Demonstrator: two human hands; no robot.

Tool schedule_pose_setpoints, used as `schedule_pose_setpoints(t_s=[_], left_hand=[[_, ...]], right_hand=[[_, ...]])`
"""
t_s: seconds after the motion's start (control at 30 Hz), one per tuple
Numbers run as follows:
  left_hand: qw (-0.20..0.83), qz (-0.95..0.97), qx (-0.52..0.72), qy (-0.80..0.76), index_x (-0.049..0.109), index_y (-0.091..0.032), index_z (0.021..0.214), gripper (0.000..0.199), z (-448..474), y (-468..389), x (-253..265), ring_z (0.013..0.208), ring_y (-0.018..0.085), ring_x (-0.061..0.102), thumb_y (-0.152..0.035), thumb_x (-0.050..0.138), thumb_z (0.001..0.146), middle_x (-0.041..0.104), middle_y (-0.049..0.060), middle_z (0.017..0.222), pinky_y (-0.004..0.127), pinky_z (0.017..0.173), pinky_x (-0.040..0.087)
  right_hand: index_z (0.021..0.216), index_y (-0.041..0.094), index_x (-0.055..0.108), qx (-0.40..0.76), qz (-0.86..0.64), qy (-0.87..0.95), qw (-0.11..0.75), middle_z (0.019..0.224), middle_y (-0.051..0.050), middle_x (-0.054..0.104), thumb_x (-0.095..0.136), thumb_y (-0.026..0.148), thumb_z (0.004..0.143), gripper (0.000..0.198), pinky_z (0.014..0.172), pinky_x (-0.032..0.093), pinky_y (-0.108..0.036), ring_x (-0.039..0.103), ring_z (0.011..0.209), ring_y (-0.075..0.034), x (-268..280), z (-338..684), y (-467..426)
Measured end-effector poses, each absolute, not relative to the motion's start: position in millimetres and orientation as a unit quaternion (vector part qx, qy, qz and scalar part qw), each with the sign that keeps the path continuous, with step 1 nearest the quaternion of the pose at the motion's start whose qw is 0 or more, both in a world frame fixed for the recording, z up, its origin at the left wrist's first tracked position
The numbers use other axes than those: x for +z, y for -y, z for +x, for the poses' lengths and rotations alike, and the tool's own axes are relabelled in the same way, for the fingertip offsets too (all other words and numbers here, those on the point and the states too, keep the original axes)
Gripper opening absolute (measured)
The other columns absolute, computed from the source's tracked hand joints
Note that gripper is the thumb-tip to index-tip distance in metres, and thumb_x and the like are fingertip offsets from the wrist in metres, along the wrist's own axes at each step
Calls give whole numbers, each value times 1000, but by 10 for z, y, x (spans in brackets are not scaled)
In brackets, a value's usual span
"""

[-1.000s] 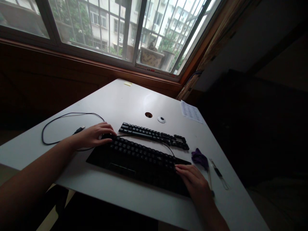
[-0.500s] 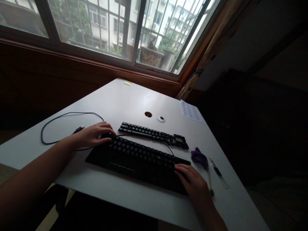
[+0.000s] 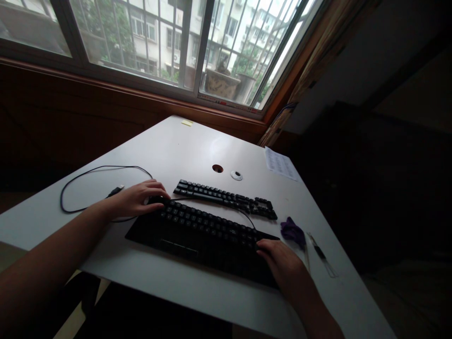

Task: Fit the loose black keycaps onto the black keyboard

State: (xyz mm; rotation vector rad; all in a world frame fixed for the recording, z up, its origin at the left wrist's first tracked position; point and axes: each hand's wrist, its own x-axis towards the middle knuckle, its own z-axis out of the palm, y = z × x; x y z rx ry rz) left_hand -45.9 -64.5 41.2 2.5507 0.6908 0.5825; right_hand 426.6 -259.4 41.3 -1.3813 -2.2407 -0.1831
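A black keyboard (image 3: pixel 212 256) with a wide front palm rest lies tilted across the near part of the white table. My left hand (image 3: pixel 143 195) grips its far left corner, thumb on the near side and fingers beyond it. At the right end of the keys is my right hand (image 3: pixel 282 256), thumb and fingertips pressed together; whatever they hold is hidden. Just behind the keyboard, loose black keycaps (image 3: pixel 208 194) lie in rows shaped like a keyboard layout, with gaps towards the right. A black cable (image 3: pixel 100 167) loops out to the left, its USB plug (image 3: pixel 116 190) beside my left wrist.
To the right lie a purple cloth (image 3: pixel 292 231), a thin stick partly behind my right hand, and a wire keycap puller (image 3: pixel 321 254). Farther back are a cable hole (image 3: pixel 217 168), its white ring cover (image 3: pixel 236 175) and a printed sheet (image 3: pixel 280 162). A barred window stands behind the table (image 3: pixel 197 141).
My right hand has shifted slightly, its wrist moving right and covering the lower end of the stick. The left hand and the keyboard stay in place.
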Motion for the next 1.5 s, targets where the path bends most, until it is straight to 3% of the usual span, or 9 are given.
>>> schedule_pose_setpoints(t_s=[0.47,0.63,1.1,1.5], left_hand=[[221,919,215,-245,71,-26,124,26,-449,651,424,109,25,63,-37,64,101,70,9,118,37,97,51],[226,917,215,-248,71,-26,123,26,-455,646,414,109,24,63,-37,65,100,70,8,117,37,97,51],[212,922,208,-247,70,-25,123,26,-448,641,403,108,24,63,-37,63,101,69,9,118,36,98,49],[210,923,215,-242,70,-25,124,26,-454,632,393,108,24,63,-36,63,101,70,9,117,36,97,50]], right_hand=[[100,23,70,-69,-484,856,168,105,-7,77,47,3,93,32,81,62,-34,74,97,-22,663,4153,2532],[100,24,71,-50,-492,855,158,100,-6,77,50,5,94,29,78,61,-32,74,91,-21,690,4117,2491],[106,25,71,-76,-554,770,307,108,-6,76,59,26,102,12,87,65,-37,76,97,-22,292,4123,2680],[114,24,69,-65,-602,727,323,113,-7,74,59,30,101,17,94,62,-42,73,104,-24,194,4041,2742]])
